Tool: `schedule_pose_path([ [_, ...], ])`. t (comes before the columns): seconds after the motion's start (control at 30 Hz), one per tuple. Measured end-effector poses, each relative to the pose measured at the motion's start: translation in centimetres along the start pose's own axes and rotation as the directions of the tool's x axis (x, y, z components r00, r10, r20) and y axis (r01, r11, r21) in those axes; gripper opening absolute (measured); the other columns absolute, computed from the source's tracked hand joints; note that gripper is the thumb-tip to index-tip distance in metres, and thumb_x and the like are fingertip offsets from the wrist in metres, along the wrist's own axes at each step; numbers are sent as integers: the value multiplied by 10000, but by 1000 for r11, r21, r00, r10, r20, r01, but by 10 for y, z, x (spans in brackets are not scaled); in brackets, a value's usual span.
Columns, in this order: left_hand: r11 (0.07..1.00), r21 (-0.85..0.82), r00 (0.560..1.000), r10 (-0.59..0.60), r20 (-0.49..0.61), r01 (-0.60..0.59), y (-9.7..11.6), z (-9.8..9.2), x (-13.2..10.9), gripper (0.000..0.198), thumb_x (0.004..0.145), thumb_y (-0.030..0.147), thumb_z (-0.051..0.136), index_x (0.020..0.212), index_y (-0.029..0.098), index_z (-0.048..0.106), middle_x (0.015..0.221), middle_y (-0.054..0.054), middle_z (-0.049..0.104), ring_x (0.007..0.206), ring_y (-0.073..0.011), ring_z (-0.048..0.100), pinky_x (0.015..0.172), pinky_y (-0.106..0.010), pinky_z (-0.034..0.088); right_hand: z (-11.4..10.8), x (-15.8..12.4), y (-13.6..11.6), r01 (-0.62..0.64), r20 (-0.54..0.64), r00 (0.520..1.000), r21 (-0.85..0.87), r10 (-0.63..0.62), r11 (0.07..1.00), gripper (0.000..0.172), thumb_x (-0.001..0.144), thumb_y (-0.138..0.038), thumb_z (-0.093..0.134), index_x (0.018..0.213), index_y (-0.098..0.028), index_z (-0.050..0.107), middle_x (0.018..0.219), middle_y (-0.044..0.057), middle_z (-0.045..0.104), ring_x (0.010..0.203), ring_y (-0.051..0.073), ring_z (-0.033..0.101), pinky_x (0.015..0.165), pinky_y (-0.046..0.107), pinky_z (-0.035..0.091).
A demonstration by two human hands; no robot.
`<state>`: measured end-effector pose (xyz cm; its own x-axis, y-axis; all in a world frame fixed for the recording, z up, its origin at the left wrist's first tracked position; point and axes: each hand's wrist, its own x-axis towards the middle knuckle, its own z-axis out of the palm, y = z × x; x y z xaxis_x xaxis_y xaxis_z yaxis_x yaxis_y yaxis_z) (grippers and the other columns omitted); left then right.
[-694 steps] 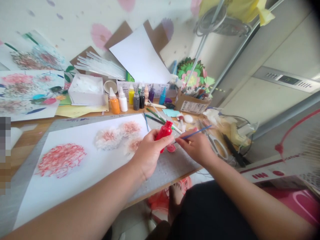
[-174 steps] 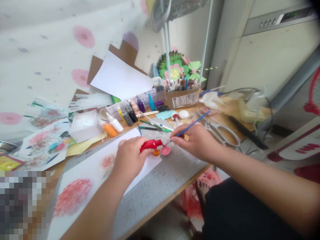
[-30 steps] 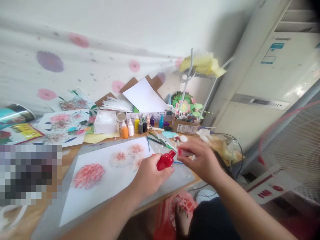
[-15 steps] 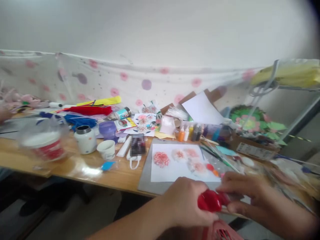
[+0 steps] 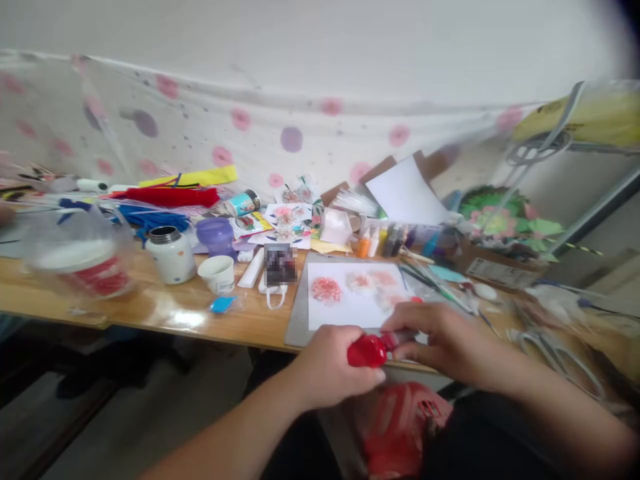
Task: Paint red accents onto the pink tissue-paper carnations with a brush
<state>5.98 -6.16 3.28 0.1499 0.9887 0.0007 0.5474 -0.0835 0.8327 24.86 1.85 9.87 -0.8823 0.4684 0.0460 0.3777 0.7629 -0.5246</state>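
My left hand (image 5: 333, 363) is wrapped round a small red bottle (image 5: 367, 351), which looks like a paint bottle lying on its side. At the bottle's narrow end, the fingers of my right hand (image 5: 425, 333) pinch a reddish, see-through piece (image 5: 395, 339), perhaps its cap or nozzle. Whether that piece is joined to the bottle I cannot tell. Both hands are over the table's front edge. Just beyond them, a white sheet (image 5: 327, 317) with red and pink flower-like blots lies on a grey mat (image 5: 296, 327), partly covered by my right hand.
To the left stand a paper cup (image 5: 217, 275), a white jar (image 5: 171, 257) and a bagged red-and-white tub (image 5: 103, 277). Small paint bottles (image 5: 364, 244) line the back. Scissors (image 5: 560, 360) lie at right. A red bag (image 5: 395, 427) is below the table edge.
The view has tilted down, so the table things appear higher. Both hands have shifted left and up in the picture, with the red bottle still between them. More of the red bag shows.
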Motion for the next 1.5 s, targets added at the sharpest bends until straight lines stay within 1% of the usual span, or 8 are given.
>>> schedule_pose_path([
  [0.13, 1000, 3, 999, -1, 42, 0, -2, -5, 0, 228, 696, 385, 640, 710, 186, 528, 623, 57, 495, 576, -100, 434, 506, -199, 326, 1, 10, 4, 62, 57, 997, -29, -61, 998, 340, 888, -436, 493, 811, -146, 654, 717, 32, 625, 631, 116, 509, 591, 234, 360],
  [0.27, 989, 150, 995, 7, -95, 7, -2, -1, -1, 177, 691, 344, 620, 730, 191, 541, 669, 24, 543, 617, -137, 449, 560, -255, 298, 11, 16, 14, -98, 97, 990, -9, 99, 995, 534, 929, -498, 337, 639, -137, 604, 571, 31, 582, 515, 110, 474, 509, 240, 339],
  [0.43, 982, 188, 992, 31, -123, -7, -2, -1, -1, 175, 703, 347, 610, 717, 198, 519, 670, 37, 546, 609, -125, 456, 562, -246, 302, 9, 14, 11, -41, 3, 999, 192, 41, 981, 346, 808, -466, 602, 937, -146, 636, 858, 64, 664, 752, 157, 610, 668, 249, 459],
  [0.67, 1000, 11, 999, -19, -28, 19, 1, -6, 8, 181, 688, 318, 629, 691, 185, 507, 609, 62, 477, 574, -99, 430, 514, -209, 309, 7, 10, 9, 25, -104, 995, 276, 4, 961, 321, 806, -449, 618, 885, -140, 657, 834, 67, 667, 733, 139, 627, 657, 226, 471],
  [0.9, 923, 380, 981, 127, -147, -62, 2, 4, 22, 120, 752, 305, 550, 774, 187, 540, 744, -9, 607, 680, -172, 532, 609, -275, 331, 6, 17, 26, -129, -9, 992, 67, 130, 989, 598, 921, -559, 285, 627, -145, 601, 553, 24, 572, 503, 104, 487, 534, 232, 373],
  [1.07, 940, 339, 987, 80, -136, -30, 1, 5, 22, 105, 755, 301, 552, 761, 199, 532, 726, 4, 607, 659, -161, 532, 584, -262, 317, 1, 12, 28, 8, -23, 1000, 177, -4, 984, 367, 851, -479, 535, 1029, -164, 598, 949, 63, 643, 803, 144, 588, 710, 233, 437],
  [1.23, 963, 269, 992, 55, -117, -22, 0, 4, 24, 102, 746, 297, 580, 755, 200, 546, 727, 17, 603, 654, -146, 519, 574, -256, 303, 2, 14, 28, -69, 28, 997, 94, 67, 993, 345, 884, -456, 488, 802, -149, 621, 705, 22, 609, 615, 106, 507, 561, 207, 373],
  [1.5, 986, 168, 983, 40, -181, -9, -6, 4, 38, 143, 739, 325, 601, 786, 196, 562, 689, 21, 568, 622, -139, 487, 572, -252, 321, -7, 24, 31, -128, -26, 991, 143, 133, 981, 299, 843, -450, 559, 862, -156, 607, 760, 34, 646, 668, 131, 570, 595, 221, 407],
])
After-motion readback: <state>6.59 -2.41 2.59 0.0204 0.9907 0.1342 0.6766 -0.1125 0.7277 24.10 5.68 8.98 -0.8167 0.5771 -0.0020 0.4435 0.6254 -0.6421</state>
